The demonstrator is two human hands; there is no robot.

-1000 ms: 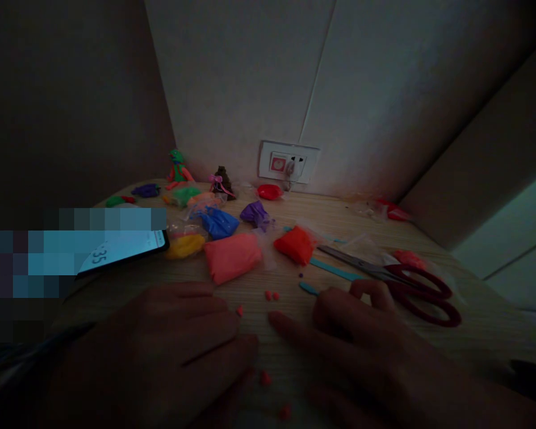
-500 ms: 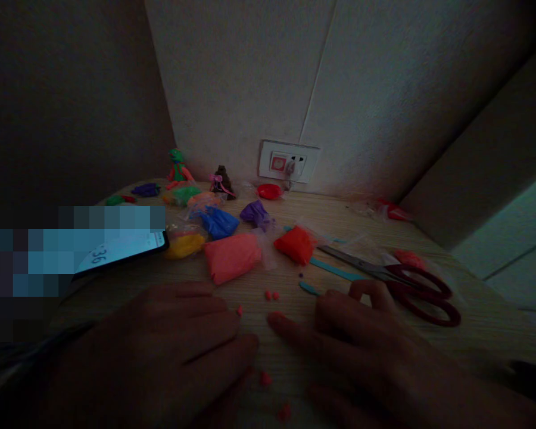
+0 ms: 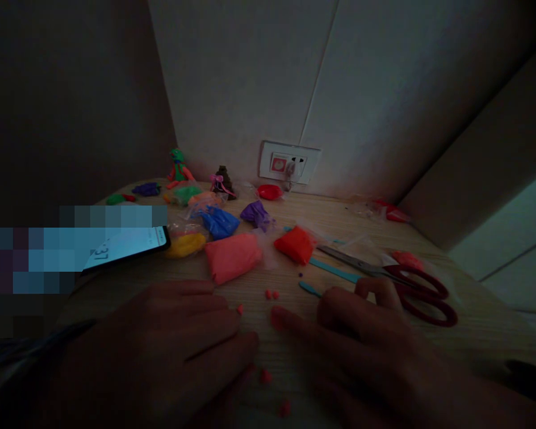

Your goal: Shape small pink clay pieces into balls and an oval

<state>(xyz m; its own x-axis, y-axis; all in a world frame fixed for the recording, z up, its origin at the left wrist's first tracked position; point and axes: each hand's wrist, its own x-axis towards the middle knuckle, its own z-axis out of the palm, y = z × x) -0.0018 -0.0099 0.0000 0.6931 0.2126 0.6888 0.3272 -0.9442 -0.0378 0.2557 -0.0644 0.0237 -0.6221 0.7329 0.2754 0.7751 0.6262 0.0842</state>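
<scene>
Coral bits (image 3: 268, 294) unmoved | left hand (image 3: 178, 336) outstretched | right hand (image 3: 370, 345) shifted slightly, grip unclear | phone (image 3: 131, 243) digits changed

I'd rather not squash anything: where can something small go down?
At the back, the table looks bare midway between the purple packet and the far-right red packet; also right of the scissors. It's crowded from the phone across the pink packet to the scissors; pink bits lie between the left hand and right hand.
</scene>
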